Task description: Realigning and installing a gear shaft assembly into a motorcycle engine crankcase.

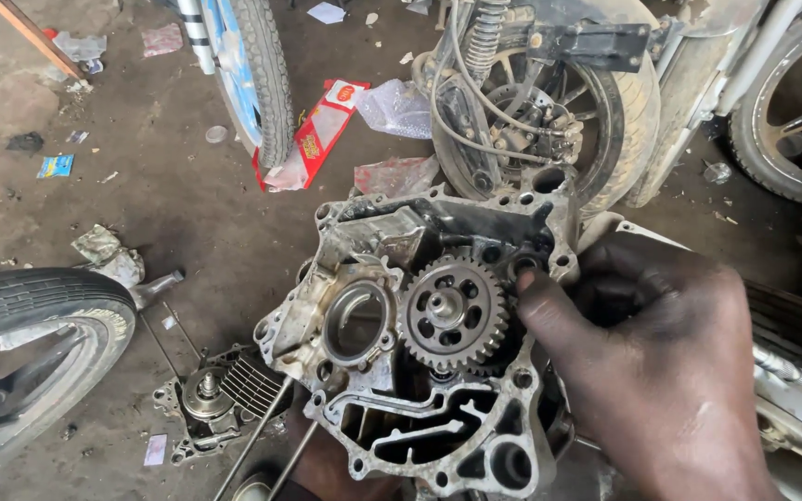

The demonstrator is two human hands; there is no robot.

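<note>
Item: engine case half (438, 408), grey metal, oily, being held up over the dirt floor (169, 213) among motorcycle wheels.

Right hand (661, 371): fingers (549, 306) curled, tips pressing at the case's upper right edge beside the gear (454, 314); gripping nothing separate.

Left hand (327, 468): mostly hidden beneath the case, seemingly supporting it; grip cannot be told.

Handling note: the person is likely doing best by keeping the case level and the fingertips off the gear teeth.
</note>
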